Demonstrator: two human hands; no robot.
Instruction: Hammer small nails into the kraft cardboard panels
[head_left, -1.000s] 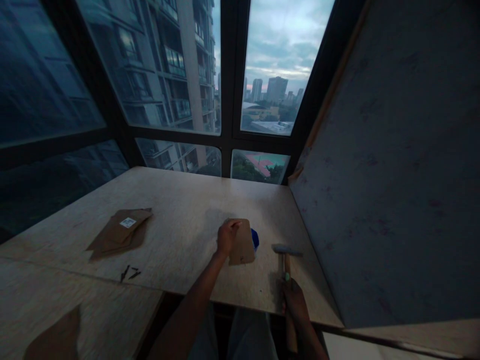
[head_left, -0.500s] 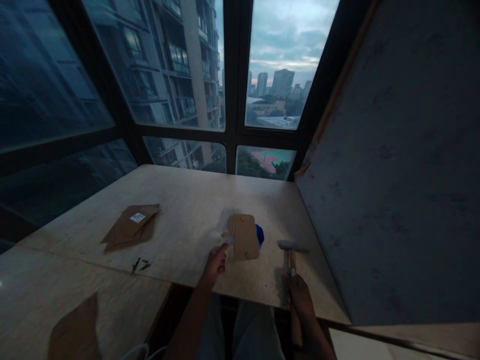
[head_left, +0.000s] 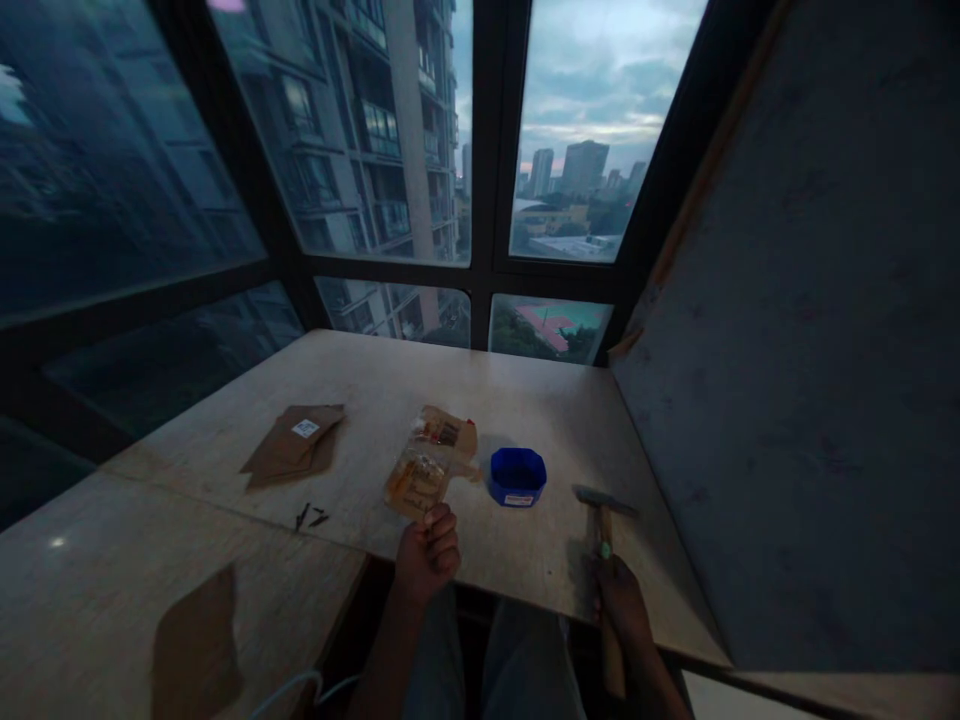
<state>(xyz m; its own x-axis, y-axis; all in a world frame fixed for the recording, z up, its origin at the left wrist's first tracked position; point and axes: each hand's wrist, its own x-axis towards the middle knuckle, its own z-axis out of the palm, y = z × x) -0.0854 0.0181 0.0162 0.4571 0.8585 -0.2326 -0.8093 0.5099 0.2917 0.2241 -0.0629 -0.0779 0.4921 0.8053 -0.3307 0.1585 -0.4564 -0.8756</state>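
My left hand [head_left: 427,552] is closed, its fingertips pinching the near corner of a piece of brown cardboard [head_left: 414,492] with shiny clear plastic over it. Just behind lies a second cardboard piece [head_left: 459,437], partly under plastic, with small dark and red items on it that I cannot make out. To the right sits an open blue plastic box [head_left: 518,470] with a white label on its front. My right hand [head_left: 621,598] is wrapped round the wooden handle of a hammer [head_left: 606,545], its metal head [head_left: 604,500] pointing away over the tabletop.
A stack of brown cardboard pieces [head_left: 289,455] with a white sticker lies at the left. In front of it are several small dark pieces [head_left: 311,518]. Another cardboard sheet [head_left: 196,645] lies nearer. A wall [head_left: 810,400] bounds the right side, windows the back.
My left hand has swung the cardboard piece off the blue box to the left, and its plastic-covered side now shows. The blue box is uncovered. My right hand still holds the hammer.
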